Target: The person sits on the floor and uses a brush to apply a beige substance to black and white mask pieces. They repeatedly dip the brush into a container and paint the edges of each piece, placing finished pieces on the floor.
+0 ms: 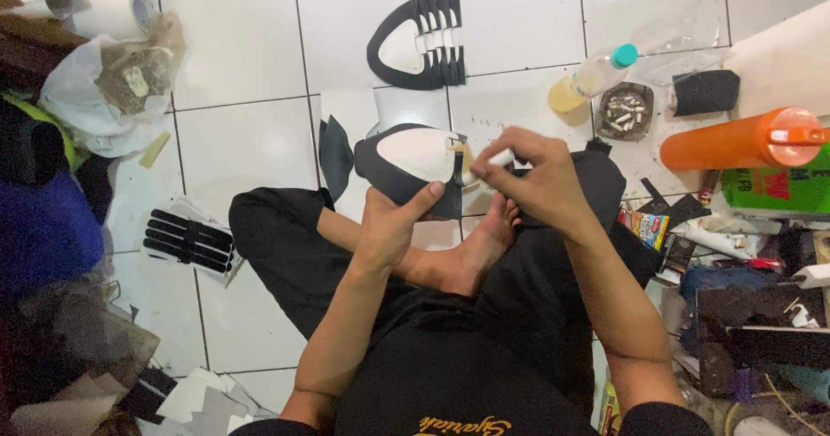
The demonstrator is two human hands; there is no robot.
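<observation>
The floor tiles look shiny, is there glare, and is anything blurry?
Head view: the white floor tiles give soft glare, no harsh shadows. The right hand and left hand on the black-and-white piece look slightly soft; the dark clutter at left loses detail.

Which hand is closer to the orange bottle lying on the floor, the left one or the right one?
Right. The right hand is just left of the orange bottle in the picture; the left hand, holding the black-and-white piece, is farther away.
</observation>
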